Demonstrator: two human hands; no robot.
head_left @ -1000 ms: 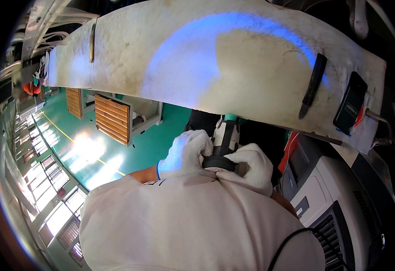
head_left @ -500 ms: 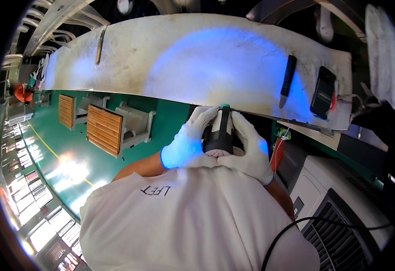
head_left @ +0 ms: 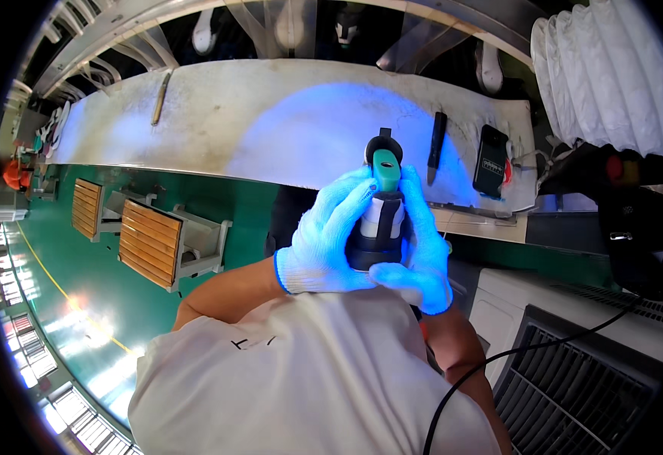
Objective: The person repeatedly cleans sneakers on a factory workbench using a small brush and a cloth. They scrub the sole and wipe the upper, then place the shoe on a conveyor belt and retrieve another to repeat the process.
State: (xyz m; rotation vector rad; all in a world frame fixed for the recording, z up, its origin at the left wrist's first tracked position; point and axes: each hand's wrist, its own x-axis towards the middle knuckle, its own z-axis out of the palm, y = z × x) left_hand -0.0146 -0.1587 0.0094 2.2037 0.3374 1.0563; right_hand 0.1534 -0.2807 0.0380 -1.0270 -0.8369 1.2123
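Observation:
Close in front of my body I hold a black and light-grey shoe (head_left: 381, 232), with the top of a green shoe last (head_left: 385, 171) showing in its opening. My left hand (head_left: 328, 236), in a white knit glove, wraps its left side. My right hand (head_left: 421, 254), gloved alike, grips the other side, its thumb low near the shoe's dark end. Blue light falls on both gloves. The shoe's underside is hidden. Just beyond my hands runs the worn, pale worktable (head_left: 218, 144).
A dark-handled knife (head_left: 437, 148) and a black phone (head_left: 491, 161) lie on the table's right; a thin stick-like tool (head_left: 161, 98) lies left. Shoes (head_left: 204, 32) hang beyond. Slatted wooden-topped carts (head_left: 149, 241) stand left. A black cable (head_left: 532, 337) crosses a grilled machine (head_left: 582, 379) at right.
The shoe has been raised and tilted, so the green last and dark collar now show. Both hands moved up with it, into the blue light. My view has shifted too.

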